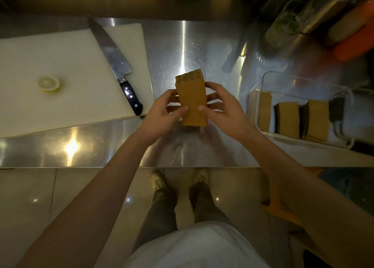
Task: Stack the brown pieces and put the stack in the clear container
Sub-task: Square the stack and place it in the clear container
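A stack of brown pieces [191,97] is held above the steel counter, its flat face toward me and several layered edges showing at its far end. My left hand [162,116] grips its left side and my right hand [220,110] grips its right side, both thumbs on top. To the right stands the clear container [261,79], holding three upright stacks of brown pieces [287,118] side by side. The stack in my hands is left of the container, apart from it.
A white cutting board [60,61] lies at the left with a black-handled knife [115,65] across it and a lemon half [49,83]. Jars and an orange object [354,43] crowd the back right. The counter's front edge [129,166] runs below my hands.
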